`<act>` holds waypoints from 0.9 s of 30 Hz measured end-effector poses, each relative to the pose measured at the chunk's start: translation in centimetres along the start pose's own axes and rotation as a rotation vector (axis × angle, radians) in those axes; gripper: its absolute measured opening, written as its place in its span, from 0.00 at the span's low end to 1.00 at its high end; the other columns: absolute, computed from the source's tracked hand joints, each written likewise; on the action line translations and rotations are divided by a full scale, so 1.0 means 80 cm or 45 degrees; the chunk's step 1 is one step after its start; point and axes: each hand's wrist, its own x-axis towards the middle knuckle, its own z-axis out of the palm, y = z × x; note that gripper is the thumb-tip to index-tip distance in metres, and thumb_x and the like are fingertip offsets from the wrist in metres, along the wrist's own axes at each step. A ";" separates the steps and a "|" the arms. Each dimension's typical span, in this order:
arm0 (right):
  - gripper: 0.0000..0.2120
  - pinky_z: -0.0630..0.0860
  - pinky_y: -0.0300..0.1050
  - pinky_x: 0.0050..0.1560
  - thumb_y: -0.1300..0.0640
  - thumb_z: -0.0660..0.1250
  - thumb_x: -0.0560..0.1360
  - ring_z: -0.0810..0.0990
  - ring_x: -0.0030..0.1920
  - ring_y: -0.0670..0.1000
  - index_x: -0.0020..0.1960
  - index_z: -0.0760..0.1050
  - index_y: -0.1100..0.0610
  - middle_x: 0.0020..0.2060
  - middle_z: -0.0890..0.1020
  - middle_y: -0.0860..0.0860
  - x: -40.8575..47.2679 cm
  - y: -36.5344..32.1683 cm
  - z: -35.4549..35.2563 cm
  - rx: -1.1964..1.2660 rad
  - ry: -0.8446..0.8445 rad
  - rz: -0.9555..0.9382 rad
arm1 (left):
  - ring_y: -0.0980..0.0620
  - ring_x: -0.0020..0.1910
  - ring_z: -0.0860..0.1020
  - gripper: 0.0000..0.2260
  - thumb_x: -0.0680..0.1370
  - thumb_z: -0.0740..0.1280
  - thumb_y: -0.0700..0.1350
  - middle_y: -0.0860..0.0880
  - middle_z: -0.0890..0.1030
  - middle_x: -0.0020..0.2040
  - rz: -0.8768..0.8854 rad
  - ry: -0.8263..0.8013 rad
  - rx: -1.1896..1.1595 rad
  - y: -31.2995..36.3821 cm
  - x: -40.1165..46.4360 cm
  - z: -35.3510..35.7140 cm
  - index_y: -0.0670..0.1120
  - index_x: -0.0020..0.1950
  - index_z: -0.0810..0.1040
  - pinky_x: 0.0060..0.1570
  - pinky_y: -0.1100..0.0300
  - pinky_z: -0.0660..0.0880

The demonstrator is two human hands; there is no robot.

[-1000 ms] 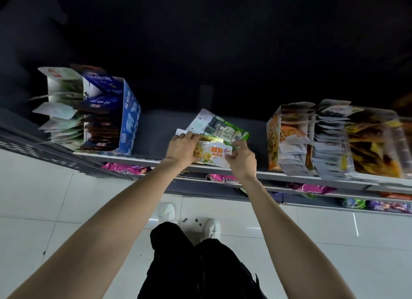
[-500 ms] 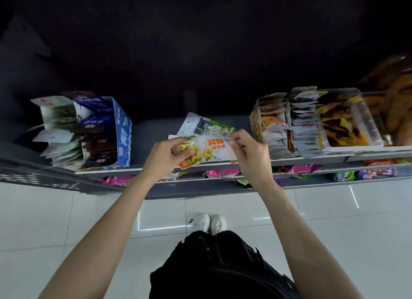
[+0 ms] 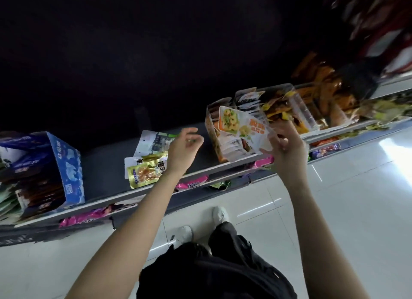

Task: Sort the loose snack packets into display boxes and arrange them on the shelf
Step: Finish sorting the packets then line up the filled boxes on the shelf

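My right hand (image 3: 284, 147) pinches a white and orange snack packet (image 3: 242, 129) by its lower right corner. The packet hangs in front of an orange display box (image 3: 213, 140) filled with like packets. My left hand (image 3: 184, 148) hovers empty over the shelf (image 3: 104, 178), fingers loosely curled and apart. Just left of it a gold packet (image 3: 145, 173) lies loose on the shelf, on a white packet. A white and green packet (image 3: 153, 140) lies behind them, partly hidden by my left hand.
A blue display box (image 3: 64, 165) with dark packets stands at the shelf's left end. A clear bin (image 3: 301, 111) of yellow and orange packets stands right of the orange box. Pink packets (image 3: 191, 184) sit on the lower shelf. My shoes are on white floor tiles.
My left hand let go of the white and orange packet. My right hand carried it right, up to the orange display box. A gold packet now shows on the shelf.
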 end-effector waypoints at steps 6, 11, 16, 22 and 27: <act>0.15 0.64 0.45 0.17 0.74 0.60 0.73 0.68 0.22 0.51 0.44 0.76 0.55 0.28 0.74 0.50 0.078 0.022 0.003 -0.461 0.088 -0.536 | 0.54 0.57 0.75 0.16 0.77 0.65 0.51 0.52 0.76 0.60 0.193 0.137 0.464 0.022 0.040 0.062 0.50 0.64 0.72 0.51 0.58 0.73; 0.15 0.59 0.37 0.17 0.76 0.61 0.71 0.68 0.22 0.46 0.45 0.80 0.60 0.39 0.83 0.50 0.112 0.033 -0.006 -0.474 0.000 -0.740 | 0.53 0.59 0.75 0.21 0.76 0.67 0.53 0.51 0.75 0.62 0.165 0.233 0.562 0.030 0.055 0.086 0.49 0.67 0.70 0.54 0.59 0.72; 0.13 0.64 0.44 0.15 0.75 0.61 0.74 0.70 0.22 0.49 0.44 0.80 0.62 0.43 0.84 0.50 0.130 0.051 -0.029 -0.319 -0.019 -0.846 | 0.54 0.48 0.79 0.09 0.77 0.67 0.48 0.51 0.80 0.52 0.287 0.354 0.654 0.038 0.061 0.088 0.52 0.57 0.79 0.46 0.55 0.78; 0.19 0.68 0.32 0.25 0.76 0.60 0.67 0.81 0.34 0.47 0.44 0.82 0.58 0.44 0.85 0.49 0.124 0.063 0.002 -0.435 -0.089 -1.110 | 0.53 0.38 0.81 0.07 0.76 0.67 0.52 0.52 0.84 0.42 0.307 0.462 0.792 0.051 0.090 0.067 0.53 0.51 0.82 0.40 0.55 0.78; 0.22 0.73 0.37 0.27 0.71 0.57 0.63 0.84 0.37 0.52 0.47 0.83 0.55 0.49 0.84 0.49 0.132 0.066 0.054 -0.636 -0.376 -1.118 | 0.53 0.38 0.82 0.05 0.76 0.67 0.50 0.53 0.84 0.41 0.362 0.458 0.854 0.053 0.093 0.065 0.54 0.48 0.82 0.38 0.56 0.78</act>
